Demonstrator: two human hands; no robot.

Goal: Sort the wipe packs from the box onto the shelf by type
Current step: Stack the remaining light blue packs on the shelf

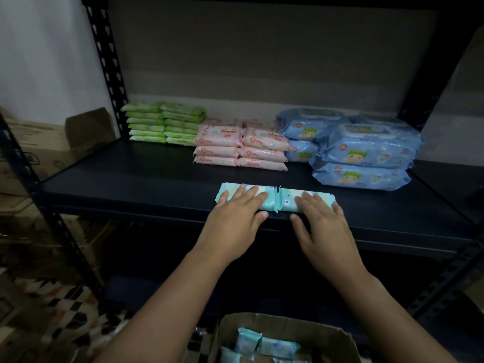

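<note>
Wipe packs in teal wrapping sit side by side at the front edge of the dark shelf [131, 176] in the head view: the left teal pack [264, 199] and the right teal pack [290, 196] meet end to end at their crimped seams, both just inside the shelf's front lip. The left hand [233, 218] lies flat on the left pack with its fingers [246, 193] straight and slightly spread, thumb resting along the lip below the pack; the right hand [322, 226] lies the same way on the right pack, fingers [311, 203] straight and apart, thumb pointing inward along the lip. Neither hand curls round a pack. Behind them a broad strip of bare shelf runs from the left upright to the middle, leaving open room ahead of the two packs. Farther back, near the rear wall, stand the green stacks [163, 123] at the left, the pink stacks [241, 146] just beside them in the middle, and the large blue packs [361, 150] at the right, whose front stack reaches closest to the teal pair. Below, at the bottom edge of the view, the cardboard box [327, 336] stands open with more teal packs [262, 344] in it. Cardboard cartons [52, 142] sit beyond the left upright.
</note>
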